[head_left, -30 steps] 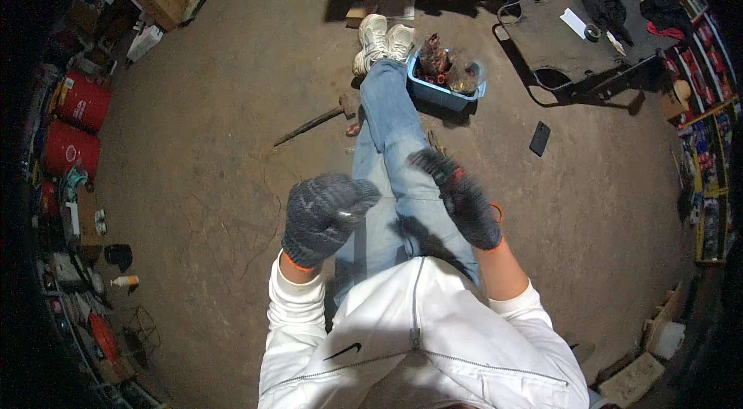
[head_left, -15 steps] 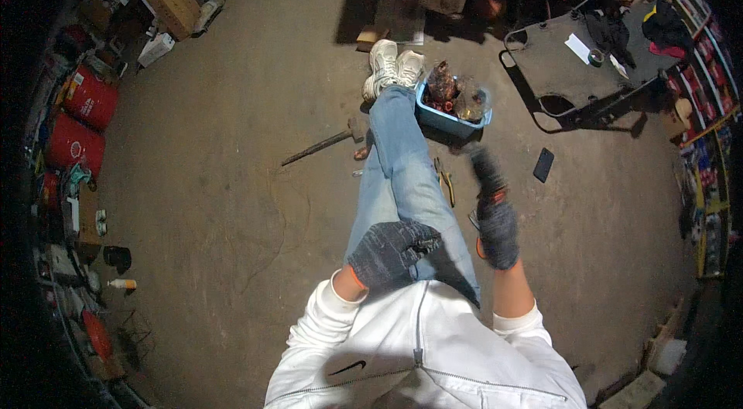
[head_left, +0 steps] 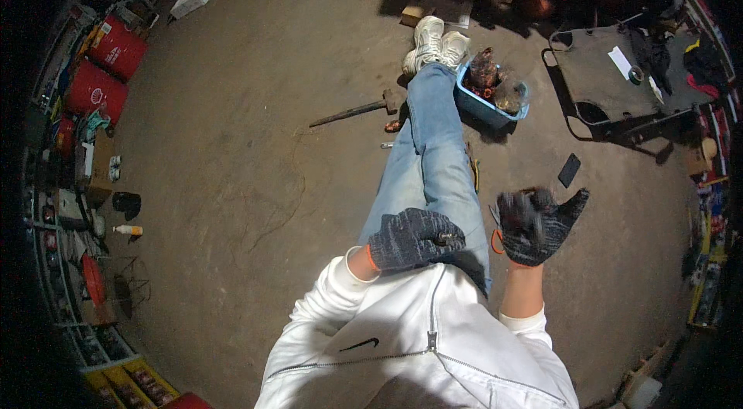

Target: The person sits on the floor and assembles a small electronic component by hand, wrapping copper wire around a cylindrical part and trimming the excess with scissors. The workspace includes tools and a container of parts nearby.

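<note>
My left hand (head_left: 410,242), in a dark grey knit glove, rests over my lap with its fingers closed on a small dark metal piece (head_left: 447,239). Most of that piece is hidden by the glove. To the right of my thigh is my right hand (head_left: 539,227), gloved alike, with one digit stretched out to the side and the others smeared by motion; nothing shows in it. Close beside it on the floor lies a tool with an orange loop handle (head_left: 497,241), partly covered. Yellow-handled pliers (head_left: 475,171) lie along my leg.
A blue bin (head_left: 487,109) holding copper-coloured scraps and clear bags stands by my shoes. Left of my legs lie a hammer (head_left: 356,110) and a copper-coloured piece (head_left: 393,126). A phone (head_left: 569,170) and a low folding frame (head_left: 604,88) are on the right. Red drums (head_left: 98,92) stand left.
My right hand has drawn back from its reach toward the bin, and its fingers have spread. My left hand stays over my lap. The whole view has shifted, so the floor things appear farther right.
</note>
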{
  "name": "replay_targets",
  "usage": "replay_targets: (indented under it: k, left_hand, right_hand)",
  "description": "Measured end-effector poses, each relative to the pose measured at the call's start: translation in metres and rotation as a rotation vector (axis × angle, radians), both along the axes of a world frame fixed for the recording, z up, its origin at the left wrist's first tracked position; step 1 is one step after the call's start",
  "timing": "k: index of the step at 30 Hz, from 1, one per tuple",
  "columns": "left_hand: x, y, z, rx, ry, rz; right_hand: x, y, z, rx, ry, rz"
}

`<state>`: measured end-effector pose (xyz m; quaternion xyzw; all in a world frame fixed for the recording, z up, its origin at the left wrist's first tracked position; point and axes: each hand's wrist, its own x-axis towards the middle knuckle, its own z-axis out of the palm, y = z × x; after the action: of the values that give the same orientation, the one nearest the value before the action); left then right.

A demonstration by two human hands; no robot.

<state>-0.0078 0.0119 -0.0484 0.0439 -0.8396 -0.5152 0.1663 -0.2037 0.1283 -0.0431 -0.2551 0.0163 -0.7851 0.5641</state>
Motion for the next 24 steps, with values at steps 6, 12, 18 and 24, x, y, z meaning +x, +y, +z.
replay_targets:
  k: [6,12,18,24]
  left_hand:
    - [0.002,-0.001,0.011,-0.057,-0.022,0.149]
    - [0.01,-0.011,0.027,-0.021,-0.142,0.138]
    - [0.018,-0.018,0.018,0.021,-0.149,0.185]
    - [0.014,0.001,-0.007,0.065,0.068,0.081]
  right_hand:
    - [0.033,-0.003,0.017,0.559,1.362,-0.371]
    - [0.05,-0.015,0.002,0.479,2.038,-0.655]
    - [0.055,0.0,-0.002,0.493,2.083,-0.332]
    - [0.048,0.042,0.014,0.835,1.525,0.33]
